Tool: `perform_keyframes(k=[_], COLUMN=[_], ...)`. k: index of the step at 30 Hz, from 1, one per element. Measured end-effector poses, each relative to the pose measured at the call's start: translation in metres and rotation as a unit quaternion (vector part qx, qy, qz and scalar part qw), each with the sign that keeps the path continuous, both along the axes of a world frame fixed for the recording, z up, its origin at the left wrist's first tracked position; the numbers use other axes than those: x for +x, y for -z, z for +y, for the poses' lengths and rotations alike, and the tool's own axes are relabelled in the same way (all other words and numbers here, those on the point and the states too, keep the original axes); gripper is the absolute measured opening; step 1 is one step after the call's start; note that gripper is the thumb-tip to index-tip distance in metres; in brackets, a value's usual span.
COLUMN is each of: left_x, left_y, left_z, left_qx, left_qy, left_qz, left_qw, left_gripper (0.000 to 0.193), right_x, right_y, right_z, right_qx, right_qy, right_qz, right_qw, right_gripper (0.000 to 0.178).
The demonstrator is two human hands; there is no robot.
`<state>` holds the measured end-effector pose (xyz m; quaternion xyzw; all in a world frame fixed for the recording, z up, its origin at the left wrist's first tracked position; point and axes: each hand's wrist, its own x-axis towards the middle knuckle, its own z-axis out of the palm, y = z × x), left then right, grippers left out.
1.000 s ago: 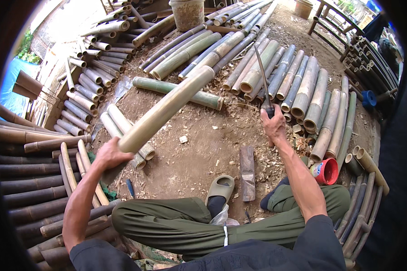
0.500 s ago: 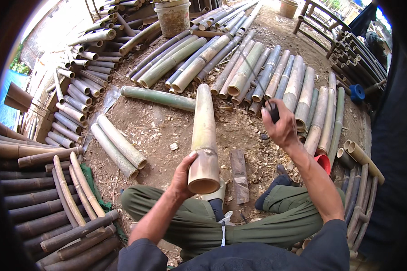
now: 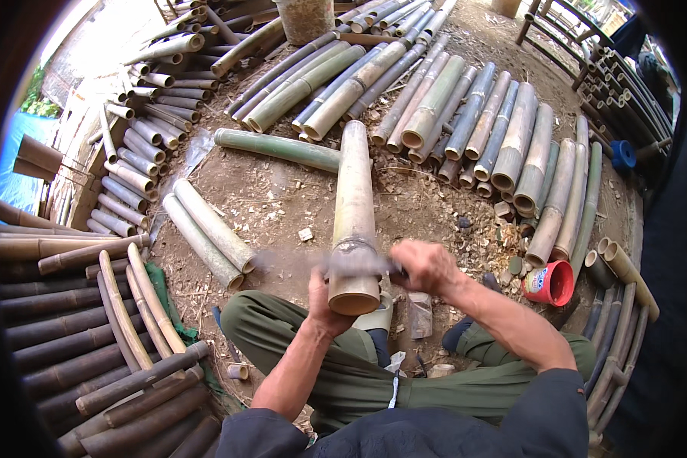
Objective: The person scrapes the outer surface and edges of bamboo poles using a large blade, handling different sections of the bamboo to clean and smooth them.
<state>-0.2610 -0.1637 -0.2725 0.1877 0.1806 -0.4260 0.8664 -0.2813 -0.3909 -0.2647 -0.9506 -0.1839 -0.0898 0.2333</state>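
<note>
A pale bamboo section (image 3: 353, 191) points away from me, its cut open end facing me above my lap. My left hand (image 3: 327, 305) is closed round its near end from the left and below. A long-bladed tool (image 3: 356, 265), smeared by motion, lies across the bamboo just below the node ring. I cannot tell whether it is a knife or a saw. My right hand (image 3: 427, 267) grips its dark handle to the right of the bamboo. The far end of the section overlaps a green bamboo piece (image 3: 278, 147) on the ground.
Two pale bamboo pieces (image 3: 208, 233) lie left on the chip-strewn soil. Rows of cut bamboo (image 3: 504, 141) spread ahead, with stacks (image 3: 76, 336) at left. A red container (image 3: 549, 283) stands at right. A wooden block (image 3: 420, 314) lies between my feet.
My right hand has come down and left from its raised position, bringing the blade across the bamboo. The bamboo has shifted slightly right and up in view, still in my left hand.
</note>
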Motion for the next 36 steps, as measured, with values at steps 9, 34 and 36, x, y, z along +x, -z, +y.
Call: perform_keyframes(k=[9, 34, 36], left_x=[0.0, 0.015, 0.021], left_y=[0.022, 0.026, 0.025], left_z=[0.008, 0.009, 0.012], left_qx=[-0.03, 0.011, -0.01], left_qy=[0.014, -0.027, -0.011], left_qz=[-0.005, -0.031, -0.053], left_qw=[0.999, 0.999, 0.998], left_gripper=[0.087, 0.078, 0.076], right_x=[0.012, 0.03, 0.015], right_y=[0.003, 0.026, 0.012], right_z=[0.001, 0.007, 0.023], right_qx=[-0.031, 0.029, 0.075], right_qy=[0.086, 0.036, -0.078], right_qz=[0.205, 0.055, -0.039], right_qw=[0.974, 0.997, 0.993], right_gripper=[0.022, 0.013, 0.016])
